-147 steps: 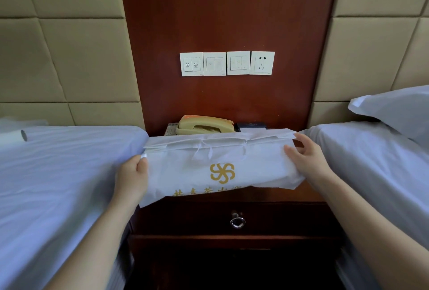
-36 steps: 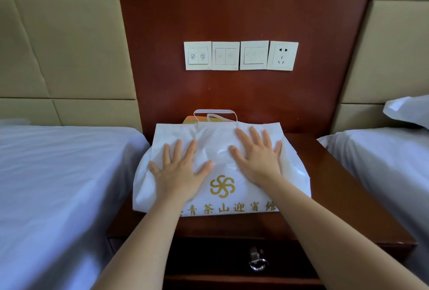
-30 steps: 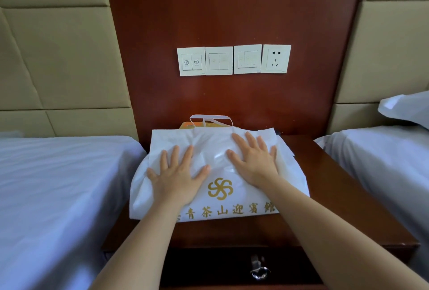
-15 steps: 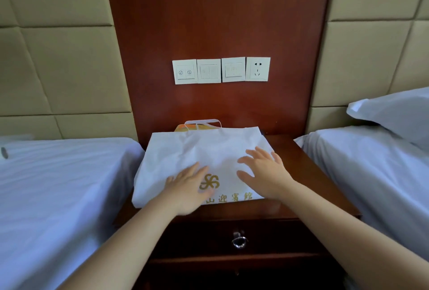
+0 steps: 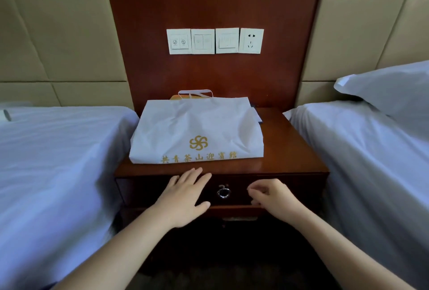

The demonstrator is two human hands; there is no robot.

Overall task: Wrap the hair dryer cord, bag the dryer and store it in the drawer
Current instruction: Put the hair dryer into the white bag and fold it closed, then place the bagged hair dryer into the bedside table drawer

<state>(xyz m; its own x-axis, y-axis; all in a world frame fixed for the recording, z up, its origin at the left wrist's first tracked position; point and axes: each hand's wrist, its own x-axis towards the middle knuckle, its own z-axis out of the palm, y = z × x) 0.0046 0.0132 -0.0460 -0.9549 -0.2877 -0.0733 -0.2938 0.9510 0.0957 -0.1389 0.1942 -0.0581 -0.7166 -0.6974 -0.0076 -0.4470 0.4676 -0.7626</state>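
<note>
while the white bag [image 5: 197, 127] with its gold emblem lies flat on top of the dark wooden nightstand [image 5: 290, 150], handles toward the wall, both hands hang lower, in front of the closed drawer [image 5: 290, 189]. the left hand [image 5: 183, 199] is released, fingers straight and spread, just left of the metal ring pull [image 5: 223, 192]; whether it touches the drawer front i cannot tell. the right hand [image 5: 274, 199] hangs just right of the ring, fingers loosely curled, grasping nothing. what the bag contains is hidden. the left bed [image 5: 58, 162] and the right bed [image 5: 371, 162], both white-sheeted, flank the nightstand; a pillow [image 5: 390, 87] lies on the right one.
</note>
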